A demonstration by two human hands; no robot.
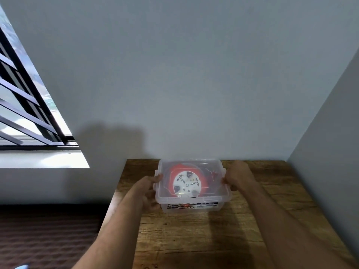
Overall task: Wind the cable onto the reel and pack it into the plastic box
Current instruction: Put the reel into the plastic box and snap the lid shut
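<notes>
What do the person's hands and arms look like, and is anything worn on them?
Both forearms are bare as far as the picture shows: no sleeve, glove, watch or bracelet is visible. The left hand and the right hand show no ring that I can make out, though the fingers are partly hidden.

We see a clear box [191, 199], a red-and-white reel [186, 183], a brown wood-grain table [194, 235] and a grey wall [184, 74].

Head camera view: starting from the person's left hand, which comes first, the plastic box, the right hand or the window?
1. Plastic box: the left hand grips its left end.
2. Right hand: at the box's opposite end.
3. Window: far off, on the left wall.
</notes>
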